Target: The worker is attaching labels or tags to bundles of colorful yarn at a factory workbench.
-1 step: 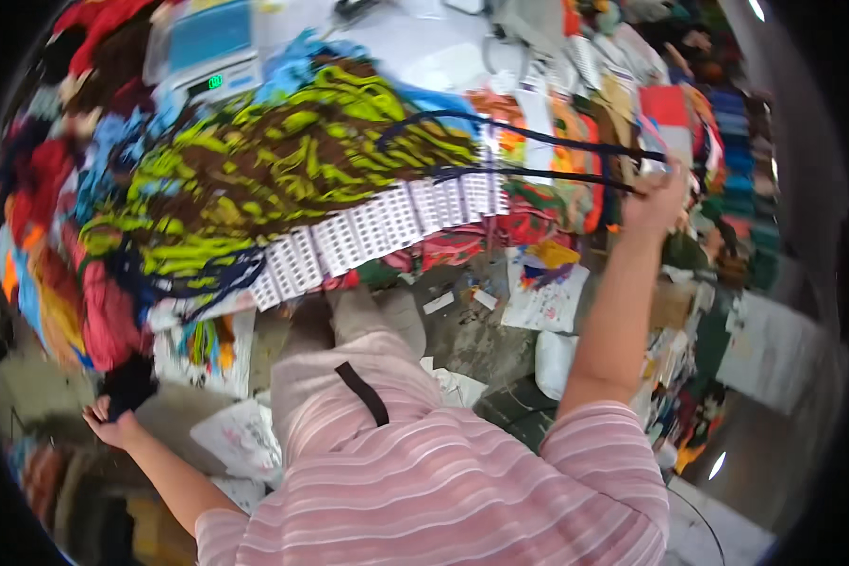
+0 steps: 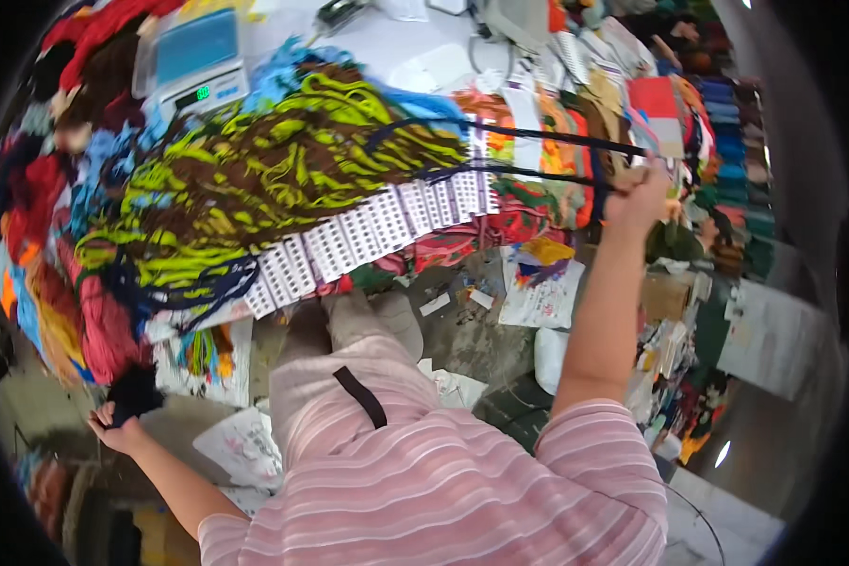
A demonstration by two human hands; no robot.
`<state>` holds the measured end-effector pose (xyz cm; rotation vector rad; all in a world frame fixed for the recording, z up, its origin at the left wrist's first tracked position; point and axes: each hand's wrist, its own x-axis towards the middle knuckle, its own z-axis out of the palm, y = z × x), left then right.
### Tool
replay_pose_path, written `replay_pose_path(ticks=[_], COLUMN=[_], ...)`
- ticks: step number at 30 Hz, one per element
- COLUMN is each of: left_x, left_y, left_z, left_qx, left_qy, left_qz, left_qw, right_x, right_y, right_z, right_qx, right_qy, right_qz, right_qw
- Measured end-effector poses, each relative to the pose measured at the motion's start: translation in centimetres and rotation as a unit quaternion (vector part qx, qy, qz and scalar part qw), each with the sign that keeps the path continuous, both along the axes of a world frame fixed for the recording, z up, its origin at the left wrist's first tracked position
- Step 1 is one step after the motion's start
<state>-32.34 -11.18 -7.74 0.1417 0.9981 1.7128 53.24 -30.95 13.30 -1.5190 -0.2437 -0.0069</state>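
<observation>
A big heap of brown and lime-green yarn skeins (image 2: 255,189) lies across the table, with a row of white paper tags (image 2: 368,236) along its near edge. My right hand (image 2: 637,193) is raised at the right, closed on dark navy yarn strands (image 2: 538,156) stretched taut from the heap. My left hand (image 2: 118,429) is low at the left, gripping a dark navy yarn bundle (image 2: 134,391) that hangs off the table's left end. My pink striped shirt fills the bottom.
A blue-topped digital scale (image 2: 193,57) stands behind the heap. Red, orange and blue yarn (image 2: 47,245) piles up at the left. Folded colourful fabrics (image 2: 717,123) are stacked at the right. Paper scraps and a printed bag (image 2: 538,283) lie on the floor.
</observation>
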Motion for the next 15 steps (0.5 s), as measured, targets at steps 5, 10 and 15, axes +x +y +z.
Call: replay_pose_path(ticks=[5,10,15], left_x=[12.9,26.8,33.4], left_y=[0.5,-3.0,-7.3], left_z=[-3.0,-9.8,-17.2], left_qx=[-0.165,-0.269,-0.130], left_qy=[0.097,0.298,0.516], left_qz=[-0.216,-0.456,-0.570], left_qw=[0.957,0.794,0.626], right_x=[0.8,4.5,3.3], right_y=[-8.6,-16.8,-17.8], right_z=[-0.9,6.5,11.6], right_qx=[0.057,0.067,0.042], right_qy=[0.083,0.034,-0.077], right_qz=[-0.040,-0.195,-0.219], right_qw=[0.994,0.978,0.972])
